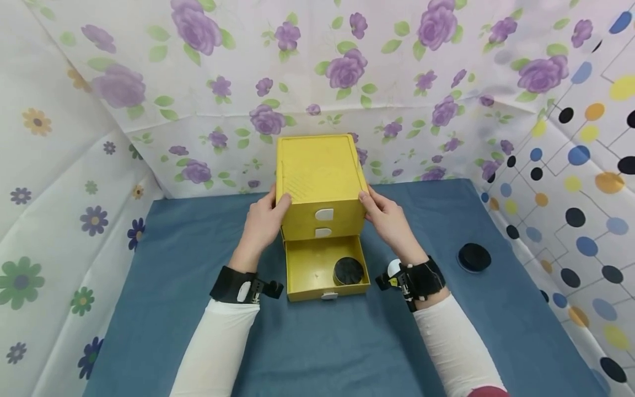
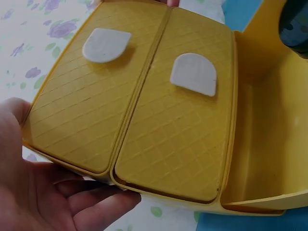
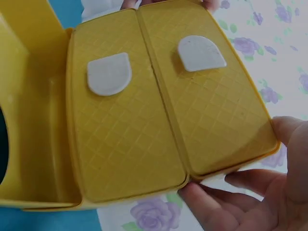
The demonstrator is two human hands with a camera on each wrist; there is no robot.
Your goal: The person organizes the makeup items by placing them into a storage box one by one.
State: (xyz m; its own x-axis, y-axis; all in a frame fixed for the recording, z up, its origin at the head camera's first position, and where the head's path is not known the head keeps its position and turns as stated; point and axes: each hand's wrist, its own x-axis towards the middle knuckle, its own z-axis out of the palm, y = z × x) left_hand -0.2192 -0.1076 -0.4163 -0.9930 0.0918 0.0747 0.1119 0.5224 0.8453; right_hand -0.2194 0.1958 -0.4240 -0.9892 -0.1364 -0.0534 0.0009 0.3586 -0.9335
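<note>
A yellow box of drawers [image 1: 319,171] with white tabs stands at the back of the table. Its bottom drawer [image 1: 310,264] is pulled out, while two upper drawer fronts [image 2: 178,130] are closed. Inside the open drawer, toward its right, lies a round black object [image 1: 349,271]. My left hand [image 1: 263,220] grips the box's left side, thumb at the top front edge and fingers along the side. On the opposite side my right hand [image 1: 389,218] holds it the same way, its fingers [image 3: 211,207] bent against the side wall.
A second round black object [image 1: 474,257] lies on the blue cloth [image 1: 188,286] to the right. Partly hidden behind my right wrist is a small white and yellow thing [image 1: 394,268]. A flowered sheet [image 1: 223,99] hangs directly behind the box.
</note>
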